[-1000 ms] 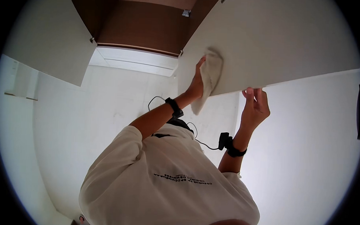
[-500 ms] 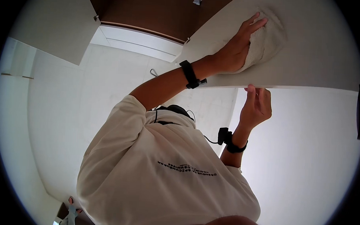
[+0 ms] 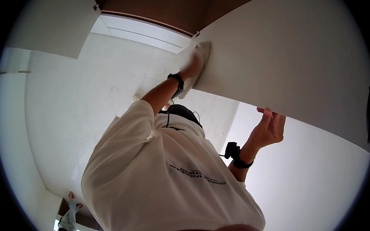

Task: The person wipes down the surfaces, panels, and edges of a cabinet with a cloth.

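My left hand (image 3: 193, 65), blurred by motion, presses an off-white cloth (image 3: 203, 53) against the face of a pale cabinet door (image 3: 272, 57), close to its hinge side. Part of the cloth hangs below the wrist. My right hand (image 3: 269, 128) pinches the door's lower edge in view, thumb on one side, the other fingers partly hidden. Both wrists wear black straps with small devices.
Behind the door opens a brown cabinet interior (image 3: 152, 10). Another pale door (image 3: 51, 23) stands open at upper left. Pale floor (image 3: 67, 107) stretches below. At lower left, another person's legs (image 3: 69, 217) are visible.
My left hand has swept with the cloth from the door's upper middle leftward and down to its hinge side. The door edge, with my right hand on it, now sits lower and slanted.
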Demonstrator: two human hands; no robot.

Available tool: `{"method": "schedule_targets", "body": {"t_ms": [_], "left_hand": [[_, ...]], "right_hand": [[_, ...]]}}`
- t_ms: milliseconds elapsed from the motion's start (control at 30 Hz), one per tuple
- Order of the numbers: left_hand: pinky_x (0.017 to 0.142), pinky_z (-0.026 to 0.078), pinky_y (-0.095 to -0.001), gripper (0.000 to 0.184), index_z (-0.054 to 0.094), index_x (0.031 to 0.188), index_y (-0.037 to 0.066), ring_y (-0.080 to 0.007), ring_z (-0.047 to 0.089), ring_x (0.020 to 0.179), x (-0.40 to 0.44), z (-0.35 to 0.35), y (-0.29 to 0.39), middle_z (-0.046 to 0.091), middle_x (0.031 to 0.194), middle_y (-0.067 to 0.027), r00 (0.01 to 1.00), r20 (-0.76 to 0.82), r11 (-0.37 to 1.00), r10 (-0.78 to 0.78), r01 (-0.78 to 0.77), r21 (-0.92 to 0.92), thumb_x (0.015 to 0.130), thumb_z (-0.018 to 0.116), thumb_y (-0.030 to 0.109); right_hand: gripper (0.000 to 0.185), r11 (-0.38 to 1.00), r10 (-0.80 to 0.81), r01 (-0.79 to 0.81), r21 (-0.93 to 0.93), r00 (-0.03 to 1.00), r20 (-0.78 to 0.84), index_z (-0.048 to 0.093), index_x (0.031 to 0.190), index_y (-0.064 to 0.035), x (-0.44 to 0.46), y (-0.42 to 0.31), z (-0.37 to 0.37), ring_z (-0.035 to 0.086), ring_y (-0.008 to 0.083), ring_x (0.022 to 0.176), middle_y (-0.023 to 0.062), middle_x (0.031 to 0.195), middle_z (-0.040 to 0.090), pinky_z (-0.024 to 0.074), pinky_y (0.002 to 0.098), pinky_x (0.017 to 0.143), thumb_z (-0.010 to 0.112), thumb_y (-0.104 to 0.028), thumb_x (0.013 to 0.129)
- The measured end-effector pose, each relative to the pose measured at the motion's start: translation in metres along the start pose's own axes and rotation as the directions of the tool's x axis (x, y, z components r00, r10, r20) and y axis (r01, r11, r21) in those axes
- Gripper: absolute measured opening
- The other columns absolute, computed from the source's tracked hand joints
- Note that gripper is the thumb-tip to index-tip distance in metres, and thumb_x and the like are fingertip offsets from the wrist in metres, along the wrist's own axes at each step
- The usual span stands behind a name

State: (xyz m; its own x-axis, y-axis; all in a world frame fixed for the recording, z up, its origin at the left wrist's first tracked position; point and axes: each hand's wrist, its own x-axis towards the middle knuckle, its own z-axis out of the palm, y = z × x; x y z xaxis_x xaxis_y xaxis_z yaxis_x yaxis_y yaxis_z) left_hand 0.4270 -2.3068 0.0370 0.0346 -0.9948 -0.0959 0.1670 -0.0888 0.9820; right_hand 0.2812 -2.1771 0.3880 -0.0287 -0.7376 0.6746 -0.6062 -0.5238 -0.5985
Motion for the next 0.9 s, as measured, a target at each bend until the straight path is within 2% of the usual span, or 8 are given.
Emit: {"method": "schedule_targets", "body": {"t_ms": [133, 300, 433, 500, 600, 633, 767, 900], "left_hand": [[0.113, 0.033, -0.0430, 0.063, 0.019, 0.153, 0.007, -0.0343, 0.042, 0.135, -0.031, -0.003, -0.022, 0.042, 0.147, -0.0216, 0.979, 0.000, 0.978, -0.204, 0.203, 0.041, 0.092, 0.027, 0.015], [0.112, 0.034, -0.0438, 0.059, 0.020, 0.153, 0.008, -0.0358, 0.042, 0.136, -0.071, -0.015, 0.003, 0.042, 0.148, -0.0227, 0.903, -0.022, 0.890, -0.429, 0.427, 0.157, 0.099, 0.023, 0.033], [0.112, 0.035, -0.0444, 0.061, 0.022, 0.152, 0.009, -0.0370, 0.043, 0.136, -0.035, 0.002, 0.044, 0.043, 0.148, -0.0236, 0.875, -0.044, 0.842, -0.483, 0.478, 0.251, 0.105, 0.020, 0.048], [0.109, 0.038, -0.0457, 0.059, 0.033, 0.146, 0.010, -0.0405, 0.048, 0.132, -0.011, 0.015, 0.050, 0.048, 0.142, -0.0261, 0.941, -0.049, 0.889, -0.335, 0.332, 0.315, 0.104, 0.020, 0.048], [0.086, 0.052, -0.0466, 0.047, 0.045, 0.135, -0.006, -0.0450, 0.065, 0.095, 0.006, 0.029, 0.132, 0.064, 0.111, -0.0295, 0.992, -0.124, 0.934, 0.027, 0.019, 0.357, 0.097, 0.048, 0.021], [0.085, 0.052, -0.0463, 0.046, 0.044, 0.134, -0.006, -0.0456, 0.064, 0.094, 0.004, 0.029, 0.172, 0.064, 0.107, -0.0308, 0.981, -0.058, 0.929, 0.188, -0.158, 0.335, 0.096, 0.049, 0.020], [0.084, 0.051, -0.0432, 0.046, 0.046, 0.135, 0.002, -0.0420, 0.064, 0.093, -0.035, 0.032, 0.341, 0.065, 0.104, -0.0261, 0.830, 0.166, 0.812, 0.532, -0.556, 0.178, 0.090, 0.055, 0.012], [0.086, 0.051, -0.0407, 0.051, 0.047, 0.136, 0.008, -0.0372, 0.065, 0.093, -0.044, 0.047, 0.367, 0.066, 0.106, -0.0202, 0.565, 0.131, 0.547, 0.814, -0.823, 0.150, 0.086, 0.057, 0.004]], "right_hand": [[0.015, 1.000, -0.013, 0.013, 0.024, 1.000, 0.000, 0.070, 0.099, 0.0053, -0.001, 0.008, -0.003, 0.064, 0.0156, 0.063, 0.0080, 0.088, 0.068, 0.0558, 0.0251, 0.056, 0.068, -0.008, 0.093], [0.018, 0.997, -0.002, 0.004, 0.074, 1.000, -0.026, 0.069, 0.106, 0.0073, 0.004, 0.009, -0.003, 0.065, 0.0162, 0.068, 0.0109, 0.093, 0.066, 0.0594, 0.0265, 0.058, 0.070, 0.001, 0.089], [0.019, 0.994, 0.030, -0.024, 0.108, 0.998, -0.053, 0.068, 0.105, 0.0082, 0.003, 0.009, -0.009, 0.065, 0.0158, 0.071, 0.0117, 0.092, 0.064, 0.0615, 0.0261, 0.059, 0.071, 0.005, 0.086], [0.017, 0.991, 0.030, -0.023, 0.130, 0.998, -0.053, 0.068, 0.103, 0.0082, -0.001, 0.014, -0.014, 0.065, 0.0154, 0.071, 0.0109, 0.091, 0.064, 0.0616, 0.0262, 0.059, 0.071, 0.006, 0.086], [0.016, 0.989, 0.045, -0.036, 0.146, 0.997, -0.061, 0.068, 0.100, 0.0082, -0.003, 0.015, -0.016, 0.065, 0.0151, 0.071, 0.0100, 0.089, 0.063, 0.0618, 0.0258, 0.060, 0.072, 0.006, 0.085], [0.015, 0.988, 0.049, -0.039, 0.149, 0.997, -0.063, 0.068, 0.099, 0.0082, -0.003, 0.015, -0.015, 0.065, 0.0151, 0.071, 0.0097, 0.089, 0.063, 0.0618, 0.0256, 0.060, 0.072, 0.006, 0.084], [0.018, 0.992, 0.049, -0.044, 0.118, 0.998, -0.039, 0.069, 0.100, 0.0077, -0.004, 0.011, -0.016, 0.067, 0.0161, 0.072, 0.0102, 0.089, 0.063, 0.0605, 0.0246, 0.060, 0.074, 0.006, 0.083], [0.022, 0.993, -0.002, 0.002, 0.118, 1.000, 0.000, 0.070, 0.103, 0.0061, -0.003, 0.011, -0.015, 0.068, 0.0172, 0.072, 0.0107, 0.090, 0.064, 0.0591, 0.0239, 0.060, 0.075, 0.006, 0.082]]}}
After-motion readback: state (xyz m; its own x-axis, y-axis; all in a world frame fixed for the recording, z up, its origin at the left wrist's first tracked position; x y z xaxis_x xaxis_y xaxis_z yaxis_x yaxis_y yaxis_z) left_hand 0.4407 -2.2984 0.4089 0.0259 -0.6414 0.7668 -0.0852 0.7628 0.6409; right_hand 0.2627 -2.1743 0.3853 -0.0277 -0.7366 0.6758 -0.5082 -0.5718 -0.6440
